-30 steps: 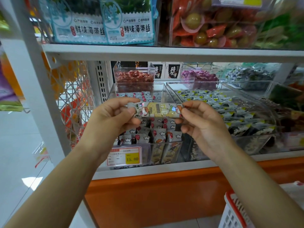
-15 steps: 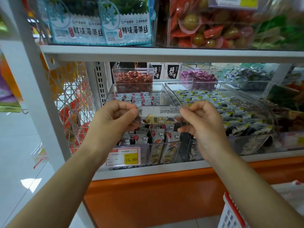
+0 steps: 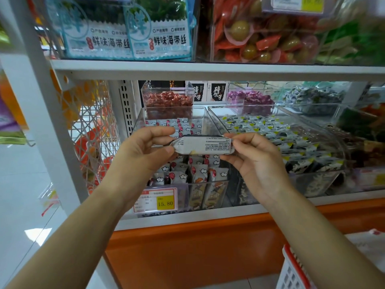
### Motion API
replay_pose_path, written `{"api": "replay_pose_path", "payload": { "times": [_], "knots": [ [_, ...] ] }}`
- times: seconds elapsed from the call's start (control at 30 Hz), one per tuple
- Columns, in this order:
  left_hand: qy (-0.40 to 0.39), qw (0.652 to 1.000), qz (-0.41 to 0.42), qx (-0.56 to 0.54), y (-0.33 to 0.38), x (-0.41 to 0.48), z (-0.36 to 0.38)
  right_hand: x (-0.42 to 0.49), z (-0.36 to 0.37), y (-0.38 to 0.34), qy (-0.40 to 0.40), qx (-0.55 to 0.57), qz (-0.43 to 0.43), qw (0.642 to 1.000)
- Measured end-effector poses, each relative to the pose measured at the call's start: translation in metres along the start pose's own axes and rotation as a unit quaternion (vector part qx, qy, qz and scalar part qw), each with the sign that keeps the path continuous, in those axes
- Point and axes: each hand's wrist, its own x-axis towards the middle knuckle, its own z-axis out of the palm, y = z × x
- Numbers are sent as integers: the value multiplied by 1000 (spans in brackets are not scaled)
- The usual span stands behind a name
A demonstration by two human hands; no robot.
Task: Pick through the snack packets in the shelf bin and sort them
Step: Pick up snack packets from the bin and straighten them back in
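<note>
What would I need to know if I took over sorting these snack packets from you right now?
The left hand pinches the left end of one snack packet; the right hand pinches its right end. The packet is held level in front of the clear bin, small-print side toward the camera.
Done: one packet is out of the bin.
Left: sort this one, then go through the cloud-print packets in the bin.

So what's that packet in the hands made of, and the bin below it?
The snack packet looks like thin plastic or foil film, matte silvery-white: its ends look pinched flat and small print sits on it. The shelf bin looks like clear rigid plastic, glossy: packets show through its walls and the edges catch light.
</note>
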Motion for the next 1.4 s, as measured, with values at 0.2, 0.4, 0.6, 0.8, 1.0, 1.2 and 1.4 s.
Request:
{"api": "replay_pose_path", "payload": {
  "times": [0.2, 0.4, 0.6, 0.8, 1.0, 1.2, 1.4],
  "knots": [
    [19, 999, -32, 16, -1, -1, 2, 1, -2, 3, 7, -27, 6, 1000],
    [41, 992, -1, 123, 0, 0, 1, 0, 1, 4, -36, -159, -12, 987],
    [114, 943, 33, 312, -1, 16, 2, 23, 27, 4, -35, -262, -60, 963],
    [60, 718, 85, 688, -14, 42, -23, 102, 65, 13, 14, -318, -86, 944],
    [29, 755, 54, 652, -28, 46, -36, 161, 94, 47, -62, -551, -206, 806],
    [33, 769, 78, 634, -32, 47, -34, 179, 108, 74, -179, -697, -222, 658],
    [34, 790, 90, 606, -33, 46, -34, 187, 107, 89, -263, -735, -98, 617]
  ]
}}
